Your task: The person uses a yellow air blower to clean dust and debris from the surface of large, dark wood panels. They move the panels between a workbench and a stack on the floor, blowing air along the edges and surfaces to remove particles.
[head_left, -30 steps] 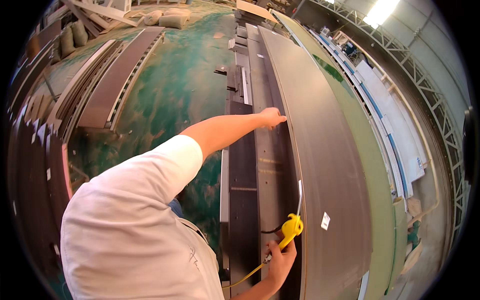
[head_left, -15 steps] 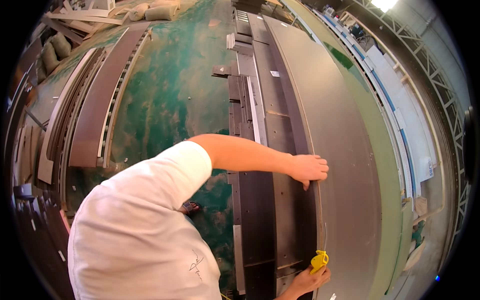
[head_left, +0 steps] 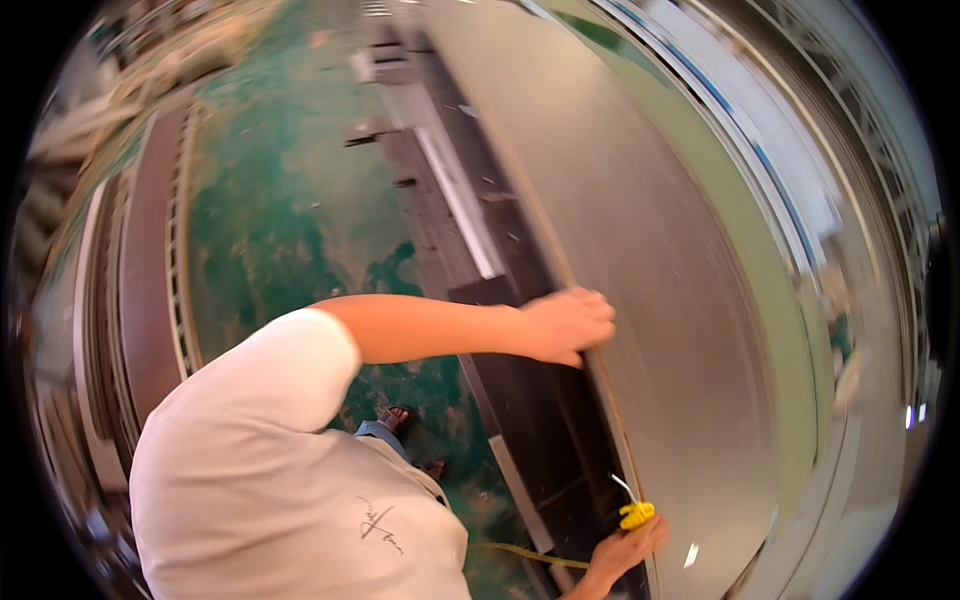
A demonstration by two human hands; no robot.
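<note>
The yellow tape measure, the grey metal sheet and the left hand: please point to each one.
yellow tape measure (head_left: 636, 515), head view, on its yellow case.
grey metal sheet (head_left: 650, 250), head view, on its bare upper face.
left hand (head_left: 568, 325), head view, on its back.

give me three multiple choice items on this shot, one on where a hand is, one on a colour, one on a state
1. Where does the left hand rest?
A. on the near edge of the long grey sheet
B. on the green floor
C. on the white shirt

2. What colour is the small tool in the right hand?
A. red
B. yellow
C. blue

3. How does the grey sheet lie?
A. rolled up
B. standing upright
C. flat

Answers:
1 A, the fingers lie over the sheet's edge.
2 B, the tape measure is yellow.
3 C, its broad face lies flat and stretches away.
</note>
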